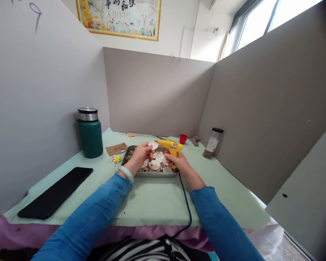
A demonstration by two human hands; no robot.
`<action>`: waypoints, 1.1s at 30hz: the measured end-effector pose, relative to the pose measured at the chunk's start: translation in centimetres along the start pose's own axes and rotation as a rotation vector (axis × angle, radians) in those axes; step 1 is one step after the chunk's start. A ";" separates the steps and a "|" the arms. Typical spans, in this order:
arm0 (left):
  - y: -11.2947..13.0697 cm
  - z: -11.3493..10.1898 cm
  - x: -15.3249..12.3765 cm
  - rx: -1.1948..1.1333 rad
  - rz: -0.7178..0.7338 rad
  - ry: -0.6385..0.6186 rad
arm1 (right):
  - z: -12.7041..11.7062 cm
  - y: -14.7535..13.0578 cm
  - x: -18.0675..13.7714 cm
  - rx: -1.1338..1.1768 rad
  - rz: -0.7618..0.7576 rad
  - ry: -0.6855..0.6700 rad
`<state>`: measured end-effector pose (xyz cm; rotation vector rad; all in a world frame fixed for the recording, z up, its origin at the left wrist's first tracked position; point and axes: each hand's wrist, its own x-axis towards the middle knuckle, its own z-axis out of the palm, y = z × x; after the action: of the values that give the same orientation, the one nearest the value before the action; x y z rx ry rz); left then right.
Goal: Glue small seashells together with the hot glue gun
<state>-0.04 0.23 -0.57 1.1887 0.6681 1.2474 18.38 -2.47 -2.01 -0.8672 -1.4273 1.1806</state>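
Yellow plastic makes up the body of the glue gun [175, 147], which the right hand [182, 164] grips by its handle, fingers wrapped near the red trigger; whether the trigger is squeezed, I cannot tell. Opposite it, the left hand [142, 155] pinches a thin white disc [153, 145] between thumb and fingers, raised above a metal tray [152, 174] filled with shell-like pieces [155, 165]. Nozzle and disc nearly meet, though whether they touch is too small to make out. Judging by this pose, the step in hand is putting glue on the disc, and the next move calls for a steady pinch at the rim, fingertips clear of the hot tip, and a light, measured press of the trigger. Black cord [188, 206] hangs from the gun's handle and runs over the near edge of the counter [157, 203], so the gun needs slack as it turns. Left of the tray lies a decorated round piece [115, 159], just beside a brown card [115, 149]; a red cup [183, 139] stands beyond the gun.
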 end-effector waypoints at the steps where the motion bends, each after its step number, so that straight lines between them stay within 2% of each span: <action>1: 0.0 0.0 0.0 0.003 -0.004 -0.003 | 0.0 0.0 0.0 0.003 -0.004 0.001; 7: 0.4 0.2 -0.2 -0.028 -0.024 -0.008 | 0.0 0.0 0.1 0.013 0.005 -0.005; 17: 0.2 -0.1 0.1 -0.108 0.018 0.113 | 0.2 -0.3 -0.1 -0.020 0.034 -0.022; 26: 0.4 0.3 -0.2 -0.024 -0.030 0.122 | 0.1 0.1 0.1 0.000 0.012 0.019; 33: 0.1 0.1 0.1 -0.034 0.021 0.155 | 0.5 -0.3 -0.2 -0.026 0.015 0.011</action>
<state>0.07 0.24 -0.42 1.0807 0.7466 1.3731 17.92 -2.86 -1.80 -0.9025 -1.4319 1.1696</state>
